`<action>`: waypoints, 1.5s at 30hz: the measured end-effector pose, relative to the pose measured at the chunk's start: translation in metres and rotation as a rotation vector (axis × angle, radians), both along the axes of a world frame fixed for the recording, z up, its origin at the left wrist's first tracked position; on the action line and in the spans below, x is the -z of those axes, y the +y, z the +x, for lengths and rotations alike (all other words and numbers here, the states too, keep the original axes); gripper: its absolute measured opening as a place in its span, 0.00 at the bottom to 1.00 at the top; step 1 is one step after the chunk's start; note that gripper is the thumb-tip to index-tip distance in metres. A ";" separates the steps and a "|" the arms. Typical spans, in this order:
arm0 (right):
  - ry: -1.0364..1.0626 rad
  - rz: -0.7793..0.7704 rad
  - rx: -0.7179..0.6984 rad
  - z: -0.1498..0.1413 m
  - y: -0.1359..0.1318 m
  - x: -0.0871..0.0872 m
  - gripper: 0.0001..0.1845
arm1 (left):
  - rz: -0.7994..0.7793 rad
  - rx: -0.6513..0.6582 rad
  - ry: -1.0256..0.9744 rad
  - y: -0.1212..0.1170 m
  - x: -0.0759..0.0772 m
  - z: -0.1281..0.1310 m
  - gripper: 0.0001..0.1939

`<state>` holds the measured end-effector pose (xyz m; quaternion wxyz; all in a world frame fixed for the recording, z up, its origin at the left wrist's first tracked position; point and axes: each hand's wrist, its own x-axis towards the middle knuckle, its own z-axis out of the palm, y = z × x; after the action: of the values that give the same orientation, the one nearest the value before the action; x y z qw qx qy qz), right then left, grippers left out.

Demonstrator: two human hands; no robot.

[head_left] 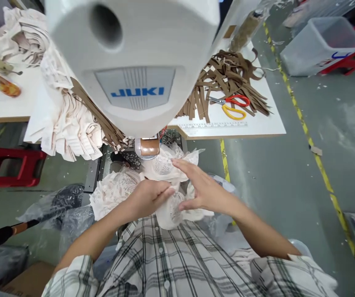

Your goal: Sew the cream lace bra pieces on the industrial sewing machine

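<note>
Below the head of a white JUKI sewing machine (134, 53), a cream lace bra (171, 208) hangs before my body, its lace cups bunched together. My left hand (151, 196) is closed, thumb and fingers pinching the fabric at the bra's middle. My right hand (206, 187) is open, thumb and fingers spread apart at the right side of the lace, fingertips close to it; whether they touch it I cannot tell. More lace lies under the machine's needle area (149, 147) and in a heap (114, 192) left of my left hand.
Brown fabric strips (229, 78), scissors (231, 105) and a clear ruler (214, 125) lie on the table at right. Cream fabric pieces (72, 123) hang over the left table edge, near an orange bottle (2, 84). A red stool (10, 167) stands at left, a plastic bin (319, 47) at right.
</note>
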<state>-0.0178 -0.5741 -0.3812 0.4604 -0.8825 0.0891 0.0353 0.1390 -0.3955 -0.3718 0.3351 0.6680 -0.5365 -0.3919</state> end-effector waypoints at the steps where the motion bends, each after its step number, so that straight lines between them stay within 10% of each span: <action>1: -0.039 0.101 -0.041 0.009 0.000 0.003 0.46 | -0.014 0.010 -0.028 -0.005 -0.006 0.001 0.21; 4: -0.054 0.339 -0.073 0.036 0.001 0.007 0.25 | -0.044 -0.139 -0.122 -0.013 -0.023 0.015 0.25; 14: -0.054 0.356 0.190 0.106 -0.014 -0.003 0.29 | -0.022 -0.764 -0.141 -0.022 -0.036 0.079 0.24; 24: -0.014 0.384 0.208 0.115 -0.029 -0.005 0.31 | 0.037 -0.755 -0.181 -0.029 -0.034 0.083 0.28; 29: -0.040 0.502 0.253 0.109 -0.026 0.036 0.34 | 0.004 -0.727 -0.204 -0.028 -0.035 0.086 0.25; 33: -0.033 0.711 -0.012 0.094 -0.013 0.077 0.50 | -0.040 -0.731 -0.192 -0.026 -0.037 0.088 0.21; 36: 0.096 0.822 -0.177 0.081 -0.005 0.093 0.36 | -0.066 -0.746 -0.160 -0.024 -0.037 0.089 0.16; 45: 0.092 0.927 0.242 0.044 -0.003 0.101 0.26 | -0.073 -0.738 -0.171 -0.019 -0.030 0.088 0.09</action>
<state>0.0259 -0.5768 -0.4824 0.8017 -0.5651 0.1862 0.0567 0.2266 -0.4148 -0.3413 0.4313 0.8343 -0.2991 -0.1685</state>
